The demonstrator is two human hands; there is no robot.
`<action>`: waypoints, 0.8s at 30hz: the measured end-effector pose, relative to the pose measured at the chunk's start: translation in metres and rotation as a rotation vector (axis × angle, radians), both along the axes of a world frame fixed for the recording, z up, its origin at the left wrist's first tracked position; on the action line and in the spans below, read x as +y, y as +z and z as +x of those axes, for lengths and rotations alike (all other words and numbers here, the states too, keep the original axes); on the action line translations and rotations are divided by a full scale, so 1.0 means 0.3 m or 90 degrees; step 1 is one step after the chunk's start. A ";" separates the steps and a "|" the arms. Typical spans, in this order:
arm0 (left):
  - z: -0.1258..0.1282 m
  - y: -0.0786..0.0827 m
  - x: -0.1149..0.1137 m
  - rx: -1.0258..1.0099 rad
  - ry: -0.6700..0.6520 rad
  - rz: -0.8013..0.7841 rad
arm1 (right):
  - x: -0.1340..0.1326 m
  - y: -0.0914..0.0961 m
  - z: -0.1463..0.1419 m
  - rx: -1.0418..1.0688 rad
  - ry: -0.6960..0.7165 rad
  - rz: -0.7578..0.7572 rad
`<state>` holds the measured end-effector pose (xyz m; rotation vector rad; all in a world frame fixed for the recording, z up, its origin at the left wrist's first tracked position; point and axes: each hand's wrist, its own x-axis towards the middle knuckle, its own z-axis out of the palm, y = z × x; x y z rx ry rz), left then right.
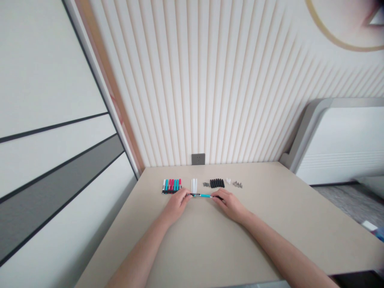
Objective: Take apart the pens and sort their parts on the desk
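A slim blue and black pen (205, 195) lies level between my two hands, just above or on the tabletop. My left hand (178, 200) pinches its left end, and my right hand (227, 201) grips the black right end. Beyond my left hand stands a row of pen barrels (172, 185) in white, teal and red with dark ends. Several thin white rods (194, 185) lie behind the pen. Past my right hand are a row of black grips (217, 183), small grey springs (206, 184), white pieces (228, 181) and metal tips (237, 184).
The beige table (192, 244) runs up to a ribbed wall with a dark socket (198, 159). A white cabinet (60, 168) borders the left side; a pale headboard (345, 140) stands at right. A grey object edge (258, 285) and a dark object (357, 279) show at the near edge.
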<state>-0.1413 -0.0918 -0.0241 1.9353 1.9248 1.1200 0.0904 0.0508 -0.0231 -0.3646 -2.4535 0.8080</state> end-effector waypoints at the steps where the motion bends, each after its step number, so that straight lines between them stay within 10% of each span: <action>1: 0.000 0.001 0.000 -0.002 0.000 0.000 | 0.001 0.000 -0.001 -0.001 -0.005 0.001; 14: -0.009 -0.004 0.007 -0.039 0.163 0.103 | 0.030 -0.034 0.003 -0.098 -0.145 0.099; 24: 0.016 -0.002 -0.003 -0.005 0.024 0.027 | -0.009 -0.022 -0.009 -0.049 -0.043 0.146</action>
